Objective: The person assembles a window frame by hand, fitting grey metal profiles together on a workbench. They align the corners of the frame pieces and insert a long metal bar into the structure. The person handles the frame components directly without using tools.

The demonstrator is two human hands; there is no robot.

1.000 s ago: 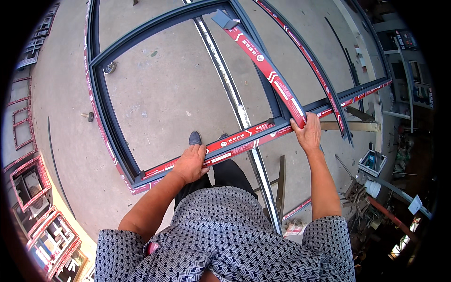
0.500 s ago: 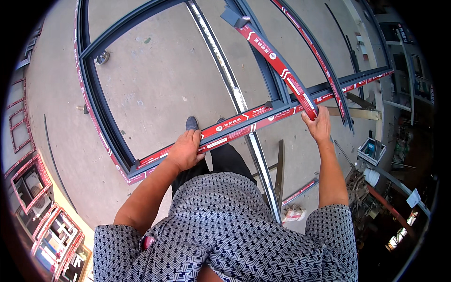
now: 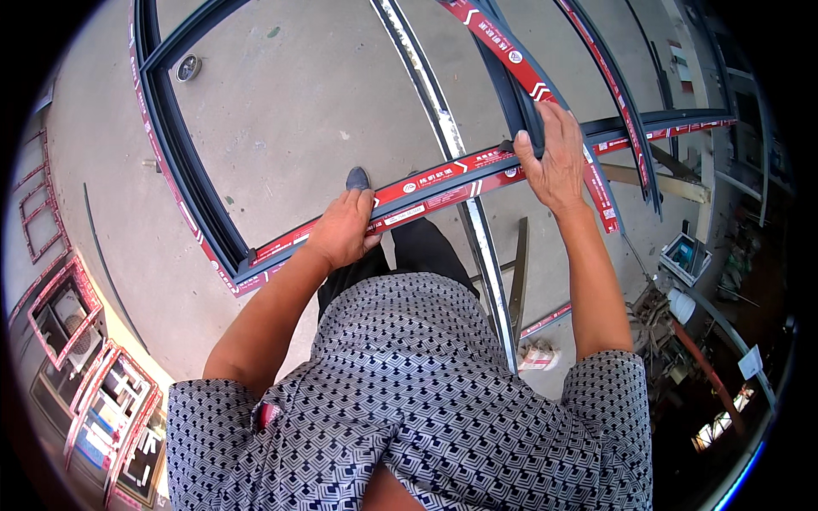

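A large dark grey window frame (image 3: 443,175) with red protective film lies across the upper part of the view. My left hand (image 3: 345,228) is closed round its near rail, thumb toward me. A loose grey profile with red film (image 3: 515,54) lies slantwise over the frame, its near end sticking out past the near rail. My right hand (image 3: 558,157) rests over this profile beside the frame's dividing bar (image 3: 509,98), fingers stretched out and thumb apart. The palm's contact with the profile is hidden.
A second red-filmed strip (image 3: 615,83) crosses the frame further right. A worn metal support bar (image 3: 443,119) runs beneath the frame. At the right stand a white crate (image 3: 686,258) and piled scrap (image 3: 654,319). Smaller red-edged frames (image 3: 64,311) lie left.
The loose profile has shifted toward me, its near end now past the rail. My right hand has let go of that end and moved farther up, fingers opened. My left hand keeps its hold.
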